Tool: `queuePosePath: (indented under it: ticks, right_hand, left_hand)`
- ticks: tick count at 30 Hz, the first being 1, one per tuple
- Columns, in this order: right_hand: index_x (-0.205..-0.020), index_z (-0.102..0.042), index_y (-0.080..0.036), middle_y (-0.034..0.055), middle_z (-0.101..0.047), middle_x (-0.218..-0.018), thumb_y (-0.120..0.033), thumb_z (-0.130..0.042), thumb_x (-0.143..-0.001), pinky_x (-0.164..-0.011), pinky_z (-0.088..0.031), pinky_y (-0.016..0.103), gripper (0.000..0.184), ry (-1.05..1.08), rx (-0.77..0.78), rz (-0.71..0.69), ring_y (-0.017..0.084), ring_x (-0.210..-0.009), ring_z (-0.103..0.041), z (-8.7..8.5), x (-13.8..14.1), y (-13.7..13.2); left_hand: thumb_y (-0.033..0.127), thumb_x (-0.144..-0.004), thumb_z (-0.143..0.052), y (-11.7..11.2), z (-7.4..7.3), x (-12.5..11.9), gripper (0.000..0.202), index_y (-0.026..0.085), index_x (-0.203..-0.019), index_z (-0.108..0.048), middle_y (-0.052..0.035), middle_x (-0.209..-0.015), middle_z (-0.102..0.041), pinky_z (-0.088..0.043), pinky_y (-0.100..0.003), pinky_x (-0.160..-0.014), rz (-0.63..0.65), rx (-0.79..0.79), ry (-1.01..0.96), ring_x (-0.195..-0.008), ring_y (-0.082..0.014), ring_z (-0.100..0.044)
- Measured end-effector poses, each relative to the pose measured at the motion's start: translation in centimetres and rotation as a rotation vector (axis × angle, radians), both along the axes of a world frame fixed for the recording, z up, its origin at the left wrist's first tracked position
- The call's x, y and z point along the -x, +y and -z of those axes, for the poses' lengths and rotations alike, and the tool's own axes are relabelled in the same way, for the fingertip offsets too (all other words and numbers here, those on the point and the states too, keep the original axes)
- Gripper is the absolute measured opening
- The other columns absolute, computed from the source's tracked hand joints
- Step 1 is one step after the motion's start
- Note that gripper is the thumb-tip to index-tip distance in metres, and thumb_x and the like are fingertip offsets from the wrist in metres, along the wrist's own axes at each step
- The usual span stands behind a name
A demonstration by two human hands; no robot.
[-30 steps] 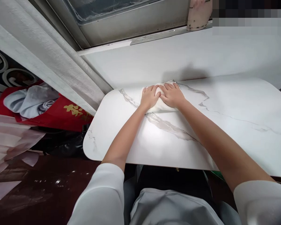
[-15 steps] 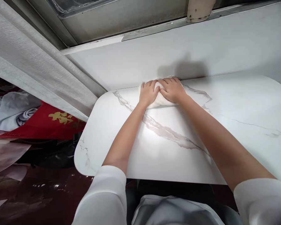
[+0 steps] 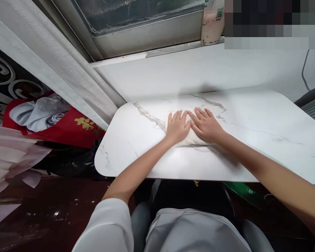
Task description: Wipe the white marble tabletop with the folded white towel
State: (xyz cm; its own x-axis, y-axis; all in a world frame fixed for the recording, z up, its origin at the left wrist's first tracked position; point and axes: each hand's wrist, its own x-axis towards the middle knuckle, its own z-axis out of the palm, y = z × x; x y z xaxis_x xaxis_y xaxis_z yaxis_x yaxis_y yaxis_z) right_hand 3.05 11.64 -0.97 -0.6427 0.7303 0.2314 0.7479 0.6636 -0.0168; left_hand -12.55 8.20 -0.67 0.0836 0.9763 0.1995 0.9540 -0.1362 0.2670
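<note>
A folded white cloth (image 3: pixel 191 139) lies on the white marble-patterned tabletop (image 3: pixel 254 113), nearer its middle than its back edge. My left hand (image 3: pixel 177 126) rests flat on the left part of the cloth with fingers spread. Beside it, my right hand (image 3: pixel 207 125) presses on the right part, fingers also stretched out and apart. The thumbs are close together over the cloth's middle. Both palms cover much of the cloth, so its folds underneath are hidden.
A white wall panel (image 3: pixel 157 77) rises behind the table, with a drink cup (image 3: pixel 212 26) on the ledge above. To the left hangs a pale curtain (image 3: pixel 55 59); past it a red bag (image 3: pixel 60 129) holds grey cloth. A dark chair back (image 3: pixel 313 103) stands at right.
Both hands have drawn the cloth from the table's back edge towards me. The view has shifted, showing more of the window and the chair at right.
</note>
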Motion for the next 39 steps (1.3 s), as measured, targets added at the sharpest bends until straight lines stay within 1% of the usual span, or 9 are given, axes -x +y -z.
queuePosePath:
  ticks: [8,11,15,18,21,24,29,34,39]
  right_hand:
    - [-0.156,-0.032,-0.009,0.0226,-0.043,-0.153,-0.034,-0.027,-0.100,-0.116,-0.028,0.056,0.061,0.029,-0.094,0.016,0.035,-0.146,-0.032,0.5,-5.2,-9.7]
    - [-0.158,-0.026,-0.009,0.0224,-0.044,-0.152,-0.033,-0.028,-0.100,-0.115,-0.029,0.056,0.062,0.024,-0.110,0.016,0.035,-0.146,-0.033,0.4,-6.3,-11.4]
    - [-0.154,-0.035,-0.007,0.0231,-0.047,-0.149,-0.033,-0.027,-0.100,-0.115,-0.030,0.055,0.061,-0.001,-0.125,0.044,0.034,-0.144,-0.037,0.4,-6.3,-11.3]
    - [-0.151,-0.041,-0.008,0.0226,-0.048,-0.149,-0.035,-0.026,-0.100,-0.115,-0.030,0.054,0.059,-0.031,-0.118,0.069,0.033,-0.142,-0.040,0.4,-5.9,-9.9]
    - [-0.151,-0.041,-0.008,0.0224,-0.046,-0.151,-0.036,-0.024,-0.100,-0.115,-0.030,0.055,0.060,-0.084,-0.079,0.132,0.034,-0.142,-0.040,0.5,-5.8,-7.2]
    - [-0.153,-0.036,-0.008,0.0227,-0.041,-0.154,-0.037,-0.024,-0.100,-0.116,-0.028,0.058,0.062,-0.133,0.021,0.206,0.035,-0.145,-0.037,0.2,-5.8,-3.1]
    - [-0.156,-0.031,-0.013,0.0186,-0.036,-0.158,-0.042,-0.021,-0.100,-0.117,-0.026,0.057,0.064,-0.114,0.177,0.251,0.030,-0.148,-0.031,-0.6,-5.8,4.5]
    - [-0.151,-0.042,-0.016,0.0137,-0.047,-0.153,-0.035,-0.027,-0.098,-0.120,-0.022,0.051,0.058,0.072,0.104,0.215,0.026,-0.142,-0.040,-0.8,-6.2,9.5]
    - [-0.145,-0.049,-0.019,0.0093,-0.051,-0.149,-0.034,-0.031,-0.096,-0.119,-0.024,0.049,0.055,0.184,0.111,0.228,0.025,-0.139,-0.043,-0.8,-6.6,12.5]
  left_hand:
    - [0.038,-0.103,-0.030,-8.4,-0.6,-4.2,0.053,0.013,-0.150,-0.037,-0.0142,-0.158,-0.041,-0.013,-0.051,-0.127,0.143,0.035,-0.003,-0.150,-0.0262,-0.030]
    - [0.038,-0.103,-0.029,-9.8,-0.7,-5.1,0.054,0.014,-0.151,-0.036,-0.0153,-0.159,-0.039,-0.014,-0.053,-0.127,0.184,0.044,0.000,-0.151,-0.0273,-0.028]
    - [0.036,-0.102,-0.030,-9.5,-0.5,-5.4,0.053,0.014,-0.149,-0.038,-0.0164,-0.157,-0.041,-0.016,-0.055,-0.126,0.185,0.031,-0.001,-0.150,-0.0285,-0.031]
    - [0.034,-0.102,-0.031,-8.0,-0.3,-5.5,0.053,0.011,-0.149,-0.039,-0.0180,-0.157,-0.041,-0.016,-0.056,-0.126,0.178,0.032,0.003,-0.149,-0.0299,-0.031]
    - [0.033,-0.102,-0.032,-5.4,-0.1,-5.8,0.053,0.010,-0.149,-0.040,-0.0176,-0.156,-0.042,-0.016,-0.055,-0.126,0.180,0.044,-0.001,-0.148,-0.0296,-0.033]
    - [0.031,-0.102,-0.031,-1.5,0.0,-6.1,0.052,0.011,-0.149,-0.040,-0.0158,-0.155,-0.044,-0.017,-0.054,-0.126,0.180,0.036,-0.020,-0.147,-0.0275,-0.035]
    - [0.030,-0.102,-0.030,5.7,0.1,-6.5,0.049,0.016,-0.147,-0.043,-0.0127,-0.154,-0.047,-0.019,-0.051,-0.125,0.141,0.006,-0.035,-0.145,-0.0242,-0.038]
    - [0.031,-0.101,-0.030,10.9,-0.1,-7.2,0.050,0.014,-0.146,-0.044,-0.0132,-0.151,-0.049,-0.018,-0.051,-0.124,0.092,0.003,-0.063,-0.143,-0.0246,-0.040]
    - [0.032,-0.102,-0.028,13.9,-0.1,-7.7,0.050,0.014,-0.145,-0.045,-0.0127,-0.148,-0.052,-0.016,-0.050,-0.124,0.087,-0.006,-0.075,-0.141,-0.0243,-0.041]
